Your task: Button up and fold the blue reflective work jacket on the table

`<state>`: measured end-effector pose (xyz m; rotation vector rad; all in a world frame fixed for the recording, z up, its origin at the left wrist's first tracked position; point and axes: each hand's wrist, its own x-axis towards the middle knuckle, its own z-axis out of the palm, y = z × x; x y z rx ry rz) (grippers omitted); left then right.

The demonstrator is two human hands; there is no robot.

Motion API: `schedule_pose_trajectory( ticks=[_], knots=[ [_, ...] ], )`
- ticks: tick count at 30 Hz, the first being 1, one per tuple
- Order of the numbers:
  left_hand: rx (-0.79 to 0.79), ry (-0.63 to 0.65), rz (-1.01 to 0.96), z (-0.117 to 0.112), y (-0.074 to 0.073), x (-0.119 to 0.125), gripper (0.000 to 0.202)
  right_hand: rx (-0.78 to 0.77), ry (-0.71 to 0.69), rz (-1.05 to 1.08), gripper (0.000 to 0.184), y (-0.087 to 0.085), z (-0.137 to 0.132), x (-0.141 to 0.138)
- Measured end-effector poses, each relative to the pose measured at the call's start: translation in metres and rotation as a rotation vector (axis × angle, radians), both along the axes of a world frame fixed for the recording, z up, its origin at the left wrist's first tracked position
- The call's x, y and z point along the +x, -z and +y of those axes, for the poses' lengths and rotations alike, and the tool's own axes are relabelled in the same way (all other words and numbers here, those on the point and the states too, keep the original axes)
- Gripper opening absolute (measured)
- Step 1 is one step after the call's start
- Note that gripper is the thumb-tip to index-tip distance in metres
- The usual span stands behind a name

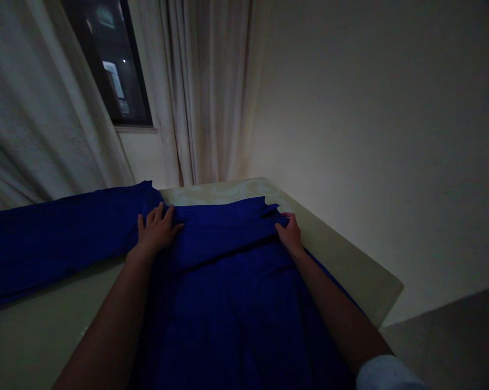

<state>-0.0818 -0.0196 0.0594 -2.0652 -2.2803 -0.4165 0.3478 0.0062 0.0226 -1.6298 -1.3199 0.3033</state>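
Observation:
A deep blue garment (232,292) lies spread over a pale surface, and a long sleeve-like part (61,227) stretches from it to the left edge of the view. My left hand (155,230) rests flat with spread fingers where that part joins the body. At the far right corner of the cloth, my right hand (289,232) pinches the fabric between thumb and fingers. A fold line runs across the body between the two hands. Uneven, layered edges of cloth stick up just left of my right hand.
The pale, faintly patterned bed-like surface (338,254) has a rounded edge at the right. Behind it hang light curtains (212,97) beside a dark window (110,65). A plain wall (374,119) rises at the right, with grey floor (459,341) below.

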Motion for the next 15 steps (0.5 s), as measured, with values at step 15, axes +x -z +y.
schedule_pose_trajectory(
  ticks=[15],
  knots=[
    [-0.183, 0.253, -0.491, -0.267, -0.01, 0.058, 0.03, 0.07, -0.277, -0.027, 0.045, -0.102, -0.118, 0.069]
  ],
)
